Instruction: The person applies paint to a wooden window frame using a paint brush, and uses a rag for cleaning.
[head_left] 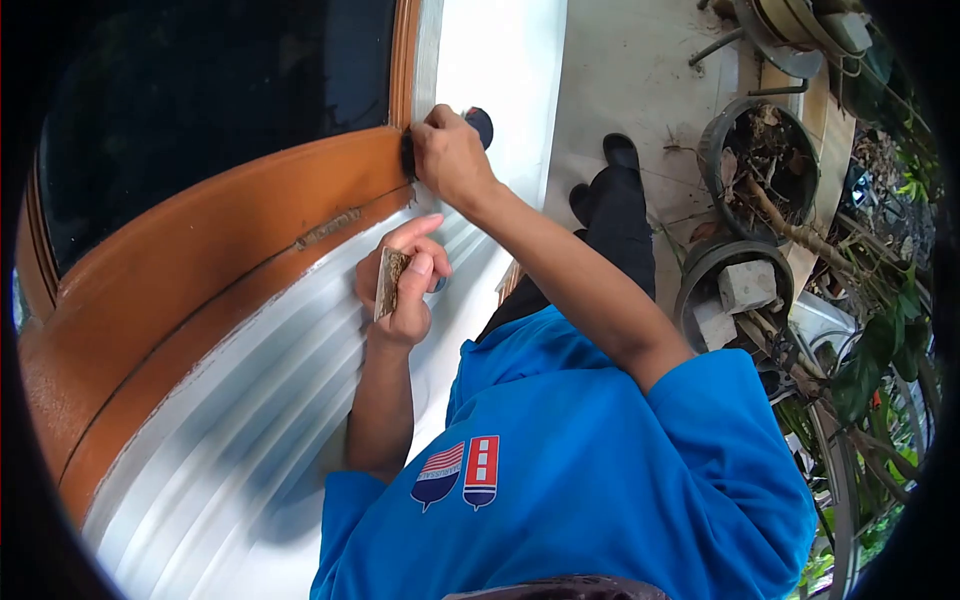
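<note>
My left hand (405, 275) is closed around a small flat piece (390, 283), pale at its edge and smeared with brown paste, held up in front of the white ridged moulding. Farther up, my right hand (455, 160) grips a dark-handled tool; its rounded handle end (480, 127) sticks out past the knuckles. The fingers are right at the lower corner of the orange-brown wooden window frame (230, 205), and the tool's working end is mostly hidden by them. A rough brown patch (330, 228) marks the lower rail of the frame, along the seam.
Dark glass (220, 80) fills the window. Below it runs the white ridged moulding (230, 420). To the right, on the tiled floor (610, 80), stand plant pots (710, 150) with dry leaves and broken blocks, beside leafy plants and a metal stand (780, 45).
</note>
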